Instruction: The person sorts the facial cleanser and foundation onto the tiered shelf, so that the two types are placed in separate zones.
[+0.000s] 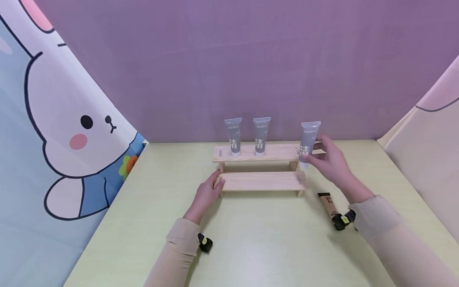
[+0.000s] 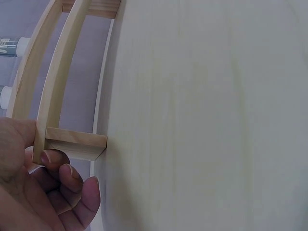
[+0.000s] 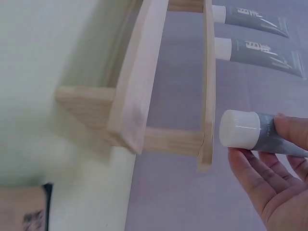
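A two-tier wooden rack stands on the table. Its lower tier's left end is pinched between the thumb and fingers of my left hand, which the left wrist view shows near a rack leg. My right hand holds a grey squeeze tube upright, white cap down, at the right end of the upper tier. In the right wrist view the white cap is beside the tier's edge, with a small gap. Two matching tubes, one left and one in the middle, stand on the upper tier.
A tan tube with a black cap lies on the table below my right forearm, partly hidden by the wrist camera. Behind the table hangs a purple cloth; a rabbit-print cloth borders the left side.
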A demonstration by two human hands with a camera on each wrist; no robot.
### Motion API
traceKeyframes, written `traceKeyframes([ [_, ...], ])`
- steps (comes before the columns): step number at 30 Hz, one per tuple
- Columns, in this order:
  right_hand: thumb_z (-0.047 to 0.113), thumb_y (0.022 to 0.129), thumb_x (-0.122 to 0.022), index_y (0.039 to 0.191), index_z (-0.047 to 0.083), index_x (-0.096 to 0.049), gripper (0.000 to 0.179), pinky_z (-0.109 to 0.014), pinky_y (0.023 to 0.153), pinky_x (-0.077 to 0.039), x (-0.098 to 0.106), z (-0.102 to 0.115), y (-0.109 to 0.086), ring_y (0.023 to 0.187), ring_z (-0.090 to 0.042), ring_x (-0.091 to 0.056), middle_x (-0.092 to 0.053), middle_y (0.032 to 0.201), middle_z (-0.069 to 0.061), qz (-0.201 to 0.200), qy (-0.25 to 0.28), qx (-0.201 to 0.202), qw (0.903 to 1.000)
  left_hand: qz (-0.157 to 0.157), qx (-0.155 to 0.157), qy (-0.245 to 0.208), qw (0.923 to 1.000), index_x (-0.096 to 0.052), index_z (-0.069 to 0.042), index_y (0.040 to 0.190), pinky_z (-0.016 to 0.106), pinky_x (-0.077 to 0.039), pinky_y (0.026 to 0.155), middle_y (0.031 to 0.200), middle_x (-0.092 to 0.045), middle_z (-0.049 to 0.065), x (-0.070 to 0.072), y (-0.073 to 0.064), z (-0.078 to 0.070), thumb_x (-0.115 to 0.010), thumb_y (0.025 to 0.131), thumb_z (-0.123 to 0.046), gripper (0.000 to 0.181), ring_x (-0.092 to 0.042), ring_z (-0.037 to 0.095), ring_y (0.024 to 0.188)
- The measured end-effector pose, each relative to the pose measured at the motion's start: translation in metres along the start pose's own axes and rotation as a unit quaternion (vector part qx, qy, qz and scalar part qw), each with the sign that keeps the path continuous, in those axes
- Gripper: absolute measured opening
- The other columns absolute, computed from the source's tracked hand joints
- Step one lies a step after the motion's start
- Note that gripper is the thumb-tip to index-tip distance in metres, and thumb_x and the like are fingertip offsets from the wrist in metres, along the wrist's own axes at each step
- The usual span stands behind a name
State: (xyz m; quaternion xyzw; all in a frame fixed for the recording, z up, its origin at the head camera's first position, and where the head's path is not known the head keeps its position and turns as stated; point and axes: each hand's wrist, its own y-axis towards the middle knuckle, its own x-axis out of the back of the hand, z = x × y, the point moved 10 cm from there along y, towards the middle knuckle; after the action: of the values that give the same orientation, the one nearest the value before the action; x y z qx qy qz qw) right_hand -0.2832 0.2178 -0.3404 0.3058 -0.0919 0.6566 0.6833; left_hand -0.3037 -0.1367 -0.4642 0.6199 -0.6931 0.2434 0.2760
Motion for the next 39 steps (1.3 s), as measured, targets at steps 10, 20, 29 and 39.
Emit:
traceKeyframes([
  [10,0.012,0.091,-0.070,0.130,0.000,-0.043,0.050,-0.033,0.083,-0.056,-0.027,0.013,0.031,0.102,-0.041,-0.064,-0.057,0.116,-0.021,-0.009,0.025,0.018,0.9995,0.000,-0.005,-0.005,1.0000,-0.038,-0.020,0.151,0.055,-0.036,0.106,0.146,-0.046,0.016,0.000,-0.001,0.001,-0.051,0.102,-0.036,0.054,-0.042,0.038,0.133],
  [20,0.007,0.091,-0.068,0.132,0.002,-0.041,0.049,-0.041,0.088,-0.054,-0.045,0.006,0.044,0.107,-0.041,-0.062,-0.056,0.119,-0.020,-0.001,0.039,-0.002,0.9992,0.000,-0.011,-0.005,0.9999,-0.038,-0.019,0.151,0.054,-0.039,0.104,0.145,-0.047,0.016,-0.001,-0.002,-0.001,-0.051,0.102,-0.035,0.053,-0.044,0.038,0.132],
  [29,0.011,0.092,-0.068,0.136,0.001,-0.039,0.054,-0.042,0.088,-0.054,-0.049,0.000,0.044,0.108,-0.041,-0.062,-0.057,0.118,-0.022,0.017,0.044,-0.014,0.9988,-0.003,-0.010,-0.002,0.9999,-0.038,-0.019,0.151,0.054,-0.039,0.104,0.145,-0.047,0.017,0.002,-0.003,-0.002,-0.050,0.102,-0.035,0.052,-0.044,0.039,0.132],
  [39,0.013,0.092,-0.069,0.137,-0.001,-0.044,0.054,-0.050,0.093,-0.049,-0.034,0.004,0.028,0.107,-0.039,-0.060,-0.060,0.119,-0.023,0.003,-0.002,0.015,0.9999,-0.004,-0.009,-0.001,0.9999,-0.039,-0.020,0.151,0.054,-0.038,0.105,0.145,-0.047,0.016,0.001,-0.002,-0.002,-0.051,0.102,-0.036,0.053,-0.044,0.038,0.131],
])
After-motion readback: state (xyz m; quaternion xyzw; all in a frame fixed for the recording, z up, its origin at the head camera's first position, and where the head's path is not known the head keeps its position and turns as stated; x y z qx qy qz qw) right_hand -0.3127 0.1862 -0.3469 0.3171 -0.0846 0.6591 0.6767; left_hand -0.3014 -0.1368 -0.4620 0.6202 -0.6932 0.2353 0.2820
